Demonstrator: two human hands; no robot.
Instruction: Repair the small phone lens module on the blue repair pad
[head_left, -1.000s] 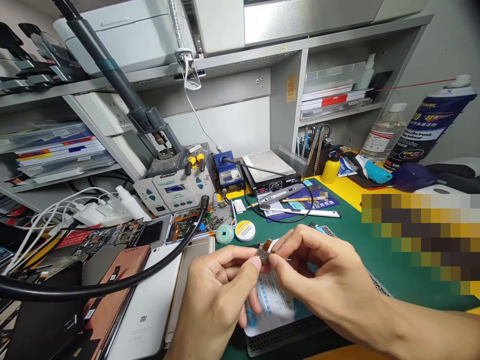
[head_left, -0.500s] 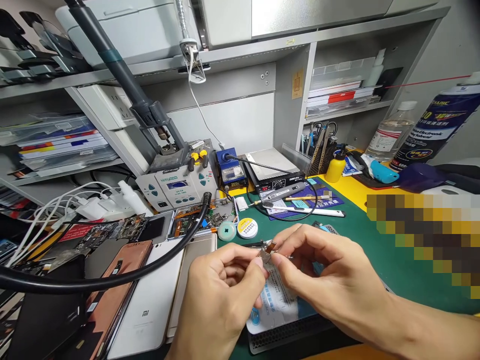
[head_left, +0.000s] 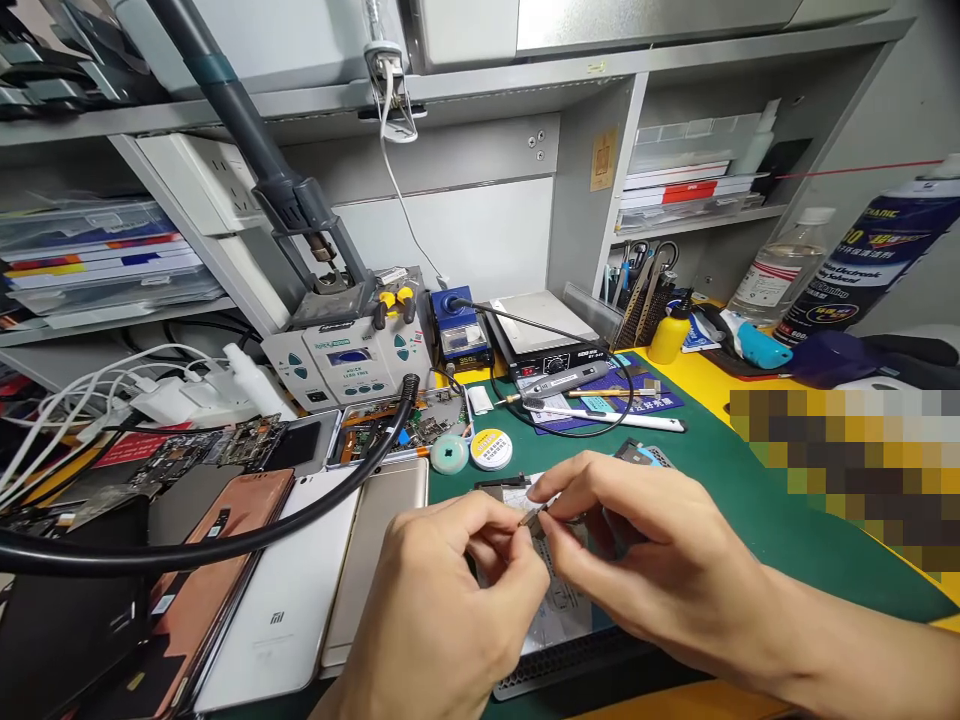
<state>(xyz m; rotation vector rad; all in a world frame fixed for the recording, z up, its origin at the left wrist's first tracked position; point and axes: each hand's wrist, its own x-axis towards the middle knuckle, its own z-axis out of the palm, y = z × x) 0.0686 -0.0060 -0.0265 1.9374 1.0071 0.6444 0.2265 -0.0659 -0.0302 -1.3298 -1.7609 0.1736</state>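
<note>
Both my hands meet over the work mat, pinching one small flat grey metallic part (head_left: 534, 521) between them. My left hand (head_left: 465, 585) grips its left edge with thumb and forefinger. At the other side, the fingertips of my right hand (head_left: 637, 535) close on it. Its exact kind is too small to make out, and fingers cover most of it. Beneath the hands lies a white and blue printed packet (head_left: 559, 610), partly hidden, on a dark perforated holder (head_left: 555, 670).
Left of my hands lie a white phone back (head_left: 277, 600), a gold one (head_left: 375, 570) and a black hose (head_left: 300, 535). Behind stand a hot-air station (head_left: 349, 360), a round tin (head_left: 491, 449) and a soldering iron (head_left: 562, 382). A yellow bottle (head_left: 670, 335) stands right of them.
The small part has turned between my fingers and now shows more edge-on; the brown strip seen above it earlier no longer shows. Both hands stay together, and the view has shifted slightly.
</note>
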